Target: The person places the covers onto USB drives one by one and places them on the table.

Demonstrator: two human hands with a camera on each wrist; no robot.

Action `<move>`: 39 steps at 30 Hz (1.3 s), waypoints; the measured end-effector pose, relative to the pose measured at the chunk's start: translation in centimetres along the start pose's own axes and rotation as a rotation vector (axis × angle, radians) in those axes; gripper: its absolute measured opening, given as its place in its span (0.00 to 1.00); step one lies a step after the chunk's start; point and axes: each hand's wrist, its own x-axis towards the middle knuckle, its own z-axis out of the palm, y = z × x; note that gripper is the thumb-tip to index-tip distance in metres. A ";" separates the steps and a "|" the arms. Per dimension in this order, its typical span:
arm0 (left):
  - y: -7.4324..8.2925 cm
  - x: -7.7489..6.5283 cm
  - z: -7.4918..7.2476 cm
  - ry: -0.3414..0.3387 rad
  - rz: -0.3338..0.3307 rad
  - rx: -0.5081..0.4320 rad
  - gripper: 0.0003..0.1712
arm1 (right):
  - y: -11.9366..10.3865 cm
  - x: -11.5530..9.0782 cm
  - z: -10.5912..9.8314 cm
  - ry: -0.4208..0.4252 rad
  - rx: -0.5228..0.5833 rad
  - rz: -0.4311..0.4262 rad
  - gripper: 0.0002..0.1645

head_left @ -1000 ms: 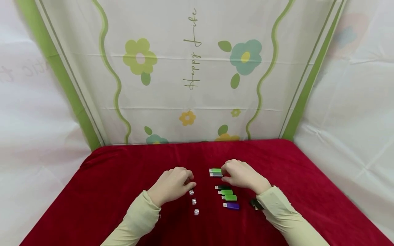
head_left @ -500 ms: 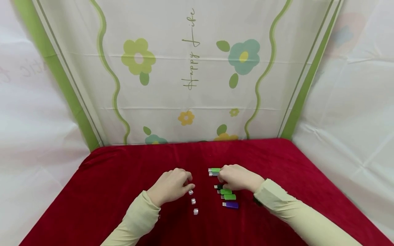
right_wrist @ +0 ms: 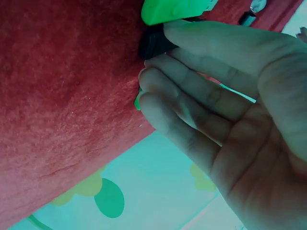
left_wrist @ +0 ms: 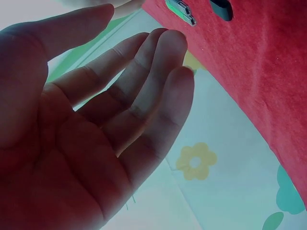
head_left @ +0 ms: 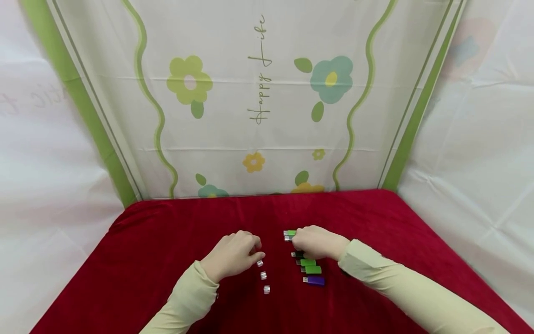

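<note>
In the head view, my right hand [head_left: 315,242] reaches down over a row of USB sticks. In the right wrist view, its thumb and fingertips pinch the body of a black USB stick [right_wrist: 154,43], whose metal plug points left in the head view. A green USB stick [right_wrist: 172,8] lies right beside it. Nearer me are another green USB stick [head_left: 312,270] and a purple one [head_left: 315,281]. My left hand [head_left: 233,253] holds nothing, fingers loosely bent. By its thumb lies a small clear cap [head_left: 260,263], with two more clear caps [head_left: 263,275] towards me.
Behind my right hand, a capped green USB stick [head_left: 290,233] and a grey one [head_left: 288,238] lie side by side, partly covered. Red cloth [head_left: 200,213] covers the table. A white flowered curtain [head_left: 225,125] hangs at the back, with white sheets at both sides.
My right hand has come down and towards me, from the two sticks at the back to the black USB stick. My left hand has stayed in place.
</note>
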 end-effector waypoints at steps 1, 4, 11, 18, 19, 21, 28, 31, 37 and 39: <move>0.0 0.0 0.0 -0.002 0.000 -0.002 0.08 | -0.1 0.2 0.0 -0.012 -0.007 -0.001 0.27; 0.1 0.0 0.1 -0.005 -0.003 -0.002 0.08 | -0.2 0.6 -0.1 -0.047 -0.037 0.001 0.30; 0.2 0.0 -0.1 0.001 -0.005 -0.001 0.07 | -0.4 1.8 -0.4 -0.093 -0.100 -0.010 0.26; 0.3 0.0 -0.3 -0.002 0.006 -0.013 0.06 | 0.1 2.3 0.0 -0.118 -0.015 0.052 0.28; 0.3 0.0 -0.3 -0.001 0.008 -0.013 0.06 | 0.2 2.2 0.0 -0.109 -0.002 0.057 0.28; 0.3 0.0 -0.2 -0.001 0.008 -0.011 0.06 | 0.4 2.1 0.0 -0.090 0.042 0.060 0.31; 0.4 -0.1 -0.2 0.002 0.001 -0.008 0.07 | 1.0 1.1 -0.9 0.002 0.257 0.103 0.21; 0.3 -0.1 -0.2 -0.002 0.000 -0.010 0.06 | 1.2 0.6 -1.1 0.055 0.324 0.116 0.12; 0.2 0.0 -0.1 -0.008 0.000 -0.009 0.06 | 1.1 -0.3 -1.7 0.175 0.372 0.145 0.12; 0.2 0.0 0.0 -0.013 -0.001 -0.015 0.06 | 1.0 -0.6 -1.8 0.201 0.369 0.157 0.14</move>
